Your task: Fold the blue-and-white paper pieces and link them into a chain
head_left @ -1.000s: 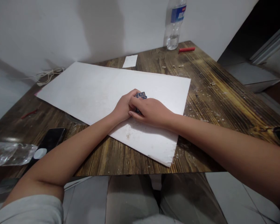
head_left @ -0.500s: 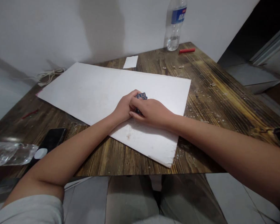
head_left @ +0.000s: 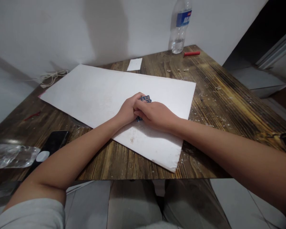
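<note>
Left hand [head_left: 127, 109]: ours is curled snug round the blue-grey piece [head_left: 146, 99], fingertips mostly hidden
Right hand [head_left: 158, 116]: we've got its fingers bent in on that too, overlapping our left
Blue-grey piece: between our hands, over the white board [head_left: 102, 89]; can't tell if they touch

I see by dim, greyish light. A broad soft shadow [head_left: 107, 28] climbs the wall [head_left: 147, 28]; another darkens the white board [head_left: 97, 89] beneath my right hand [head_left: 157, 116]. Glare spots the table [head_left: 102, 162] at far left. Wide-angle distortion stretches my forearms [head_left: 85, 152]; fine detail looks soft.
</note>
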`<state>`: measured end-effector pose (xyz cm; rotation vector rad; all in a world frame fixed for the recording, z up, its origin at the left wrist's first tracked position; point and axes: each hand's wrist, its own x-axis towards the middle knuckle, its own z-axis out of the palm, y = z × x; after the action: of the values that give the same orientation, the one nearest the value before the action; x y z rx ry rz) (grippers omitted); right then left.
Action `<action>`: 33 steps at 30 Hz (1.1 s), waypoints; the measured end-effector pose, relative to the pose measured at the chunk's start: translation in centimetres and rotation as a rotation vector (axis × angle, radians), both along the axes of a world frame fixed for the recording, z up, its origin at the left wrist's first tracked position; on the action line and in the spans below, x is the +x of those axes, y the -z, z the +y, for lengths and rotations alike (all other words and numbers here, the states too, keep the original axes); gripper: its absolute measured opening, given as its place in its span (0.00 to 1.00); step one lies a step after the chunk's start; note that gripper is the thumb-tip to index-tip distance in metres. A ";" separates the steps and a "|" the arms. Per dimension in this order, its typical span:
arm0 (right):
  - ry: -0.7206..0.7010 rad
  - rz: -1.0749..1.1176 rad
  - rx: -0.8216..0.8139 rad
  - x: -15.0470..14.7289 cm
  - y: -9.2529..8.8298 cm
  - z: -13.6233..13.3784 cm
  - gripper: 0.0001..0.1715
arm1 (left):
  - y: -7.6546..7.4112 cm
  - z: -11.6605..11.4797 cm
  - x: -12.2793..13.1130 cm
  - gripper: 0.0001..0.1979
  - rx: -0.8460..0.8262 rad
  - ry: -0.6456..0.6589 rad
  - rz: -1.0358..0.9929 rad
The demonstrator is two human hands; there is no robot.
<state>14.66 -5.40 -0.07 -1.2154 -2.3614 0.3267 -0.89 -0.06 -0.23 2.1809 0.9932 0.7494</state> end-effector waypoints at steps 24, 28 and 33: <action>0.262 0.244 0.020 0.5 0.0 0.4 0.15 | -0.7 -1.3 1.2 0.03 -0.446 -0.131 -0.398; 0.292 0.276 0.018 0.6 -0.1 0.4 0.14 | -0.7 -1.4 1.4 0.04 -0.521 -0.143 -0.469; 0.337 0.317 0.013 0.9 0.1 0.7 0.14 | -0.3 -1.0 1.2 0.07 -0.523 -0.115 -0.516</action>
<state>15.55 -4.68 -0.21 -1.4124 -1.8532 0.3594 0.36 -1.07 0.10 1.3971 0.9143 0.9216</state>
